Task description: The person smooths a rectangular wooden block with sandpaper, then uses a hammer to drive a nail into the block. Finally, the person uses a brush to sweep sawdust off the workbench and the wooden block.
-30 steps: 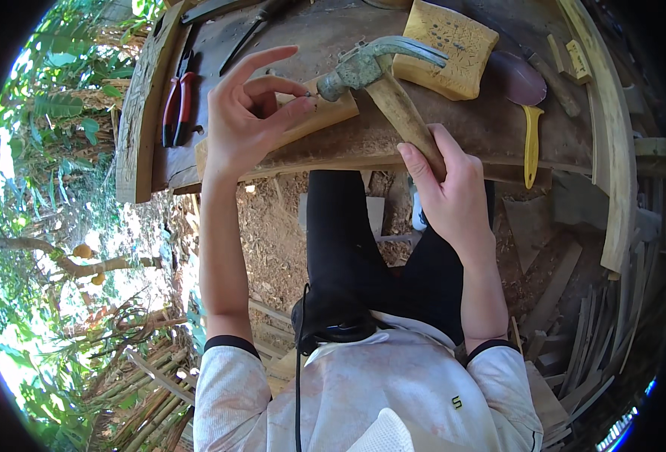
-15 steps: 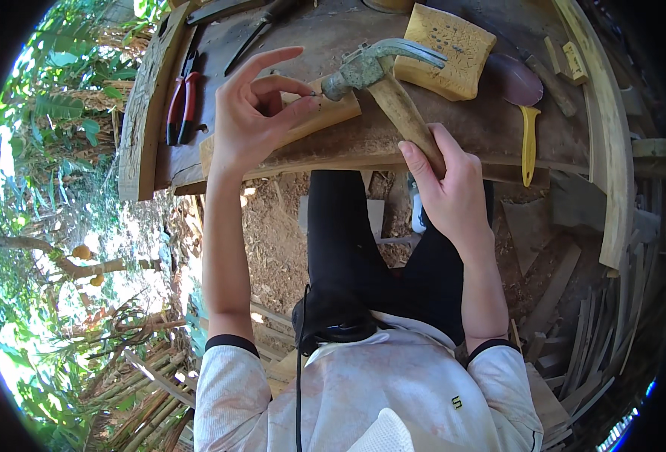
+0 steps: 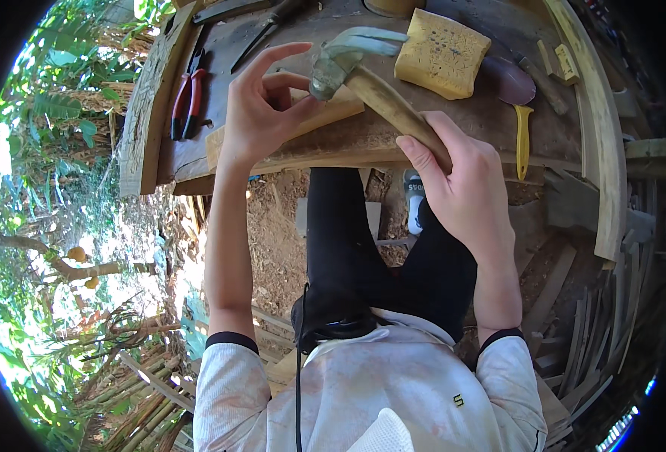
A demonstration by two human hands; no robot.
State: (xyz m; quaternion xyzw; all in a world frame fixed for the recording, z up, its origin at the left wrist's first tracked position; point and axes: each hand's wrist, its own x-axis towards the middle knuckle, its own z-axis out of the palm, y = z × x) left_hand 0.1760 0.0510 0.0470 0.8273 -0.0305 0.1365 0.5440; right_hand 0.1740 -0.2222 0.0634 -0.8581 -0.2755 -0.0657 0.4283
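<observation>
My right hand (image 3: 465,166) grips the wooden handle of a claw hammer (image 3: 393,102), held slantwise above the workbench. The hammer's worn metal head is up at the left, its claw pointing right. My left hand (image 3: 261,109) pinches thumb and finger together right beside the striking face. What lies between those fingertips is mostly hidden by the hammer head and too small to name. Beneath the left hand and the hammer, a pale wooden strip (image 3: 325,114) lies along the bench's near edge.
Red-handled pliers (image 3: 188,105) lie at the bench's left. A pitted yellowish block (image 3: 442,56) sits right of the hammer. Beyond it are a yellow-handled tool (image 3: 523,139) and small wood pieces (image 3: 565,64). Raised boards (image 3: 148,113) edge the workbench (image 3: 393,143). Scrap wood (image 3: 585,331) is piled lower right.
The hammer head has moved left and slightly down, up against my left fingertips, and now covers the small dark thing seen there. My right hand has turned with the handle.
</observation>
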